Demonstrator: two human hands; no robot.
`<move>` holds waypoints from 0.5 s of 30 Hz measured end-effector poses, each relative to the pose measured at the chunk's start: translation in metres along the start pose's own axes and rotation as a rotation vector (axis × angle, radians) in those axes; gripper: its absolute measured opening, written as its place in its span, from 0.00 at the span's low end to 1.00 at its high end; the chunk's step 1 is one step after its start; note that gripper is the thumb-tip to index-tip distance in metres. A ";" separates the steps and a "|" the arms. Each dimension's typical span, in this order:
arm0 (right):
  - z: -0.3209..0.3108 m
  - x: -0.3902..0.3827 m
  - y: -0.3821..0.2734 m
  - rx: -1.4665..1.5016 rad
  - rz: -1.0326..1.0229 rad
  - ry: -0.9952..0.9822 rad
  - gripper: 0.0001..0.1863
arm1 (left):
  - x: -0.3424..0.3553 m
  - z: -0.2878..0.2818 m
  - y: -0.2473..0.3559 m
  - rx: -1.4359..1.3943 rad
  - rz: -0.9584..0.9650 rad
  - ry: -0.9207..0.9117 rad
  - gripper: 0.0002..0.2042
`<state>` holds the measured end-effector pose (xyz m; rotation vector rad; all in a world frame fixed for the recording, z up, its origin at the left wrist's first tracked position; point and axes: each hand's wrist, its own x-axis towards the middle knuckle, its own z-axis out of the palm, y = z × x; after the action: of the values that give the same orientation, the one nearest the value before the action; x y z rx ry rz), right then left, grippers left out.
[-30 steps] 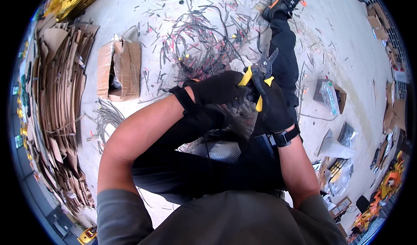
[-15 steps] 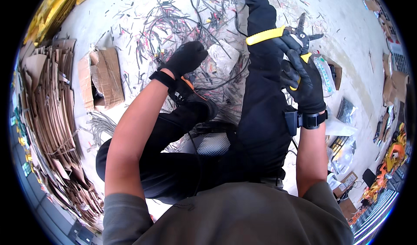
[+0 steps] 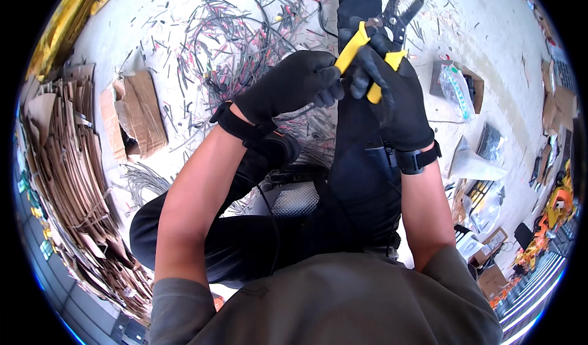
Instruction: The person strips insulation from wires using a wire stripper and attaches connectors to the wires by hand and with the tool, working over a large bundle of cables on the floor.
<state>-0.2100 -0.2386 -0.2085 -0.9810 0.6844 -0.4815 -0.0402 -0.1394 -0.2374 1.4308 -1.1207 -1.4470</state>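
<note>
A pair of wire strippers (image 3: 354, 50) with yellow handles and dark jaws lies across my right hand (image 3: 401, 103), its jaws spread and pointing away from me. The right hand, in a black glove, has its fingers wrapped about the handles. My left hand (image 3: 294, 82), gloved in black too, is closed at the lower end of the left yellow handle, thumb and fingers meeting it there. Its palm side is hidden. Both hands are above my outstretched right leg (image 3: 358, 143).
Cut wire pieces (image 3: 226, 45) litter the floor ahead. At the left are an open cardboard box (image 3: 138, 112) and a tall stack of flattened cardboard (image 3: 67, 161). Clear plastic bags (image 3: 487, 204) and a small box with a plastic packet (image 3: 456, 88) lie at the right.
My left hand has moved right and come to the strippers' handle. The right hand has shifted up and left, and the strippers have turned so their jaws point farther away.
</note>
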 end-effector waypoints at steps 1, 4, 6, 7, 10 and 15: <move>0.002 0.005 0.002 -0.110 -0.033 -0.040 0.17 | -0.002 0.002 0.000 0.064 0.083 0.001 0.12; 0.000 0.008 0.000 -0.382 -0.165 -0.149 0.16 | 0.003 -0.004 -0.020 0.009 0.045 0.005 0.11; -0.020 0.005 0.007 -0.569 -0.324 -0.193 0.19 | 0.001 -0.007 -0.034 -0.153 -0.204 0.131 0.07; -0.019 0.002 0.006 -0.556 -0.280 -0.173 0.19 | 0.002 -0.021 -0.071 0.589 0.183 0.092 0.06; -0.007 0.003 0.013 -0.348 -0.067 -0.137 0.19 | -0.005 -0.012 -0.192 1.057 -0.094 0.016 0.14; 0.025 -0.023 0.048 -0.143 0.232 -0.118 0.20 | 0.001 0.071 -0.188 0.912 -0.483 0.073 0.16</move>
<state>-0.2051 -0.1860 -0.2341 -1.0404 0.7222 -0.1715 -0.1021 -0.0819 -0.4198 2.4983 -1.5546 -1.1940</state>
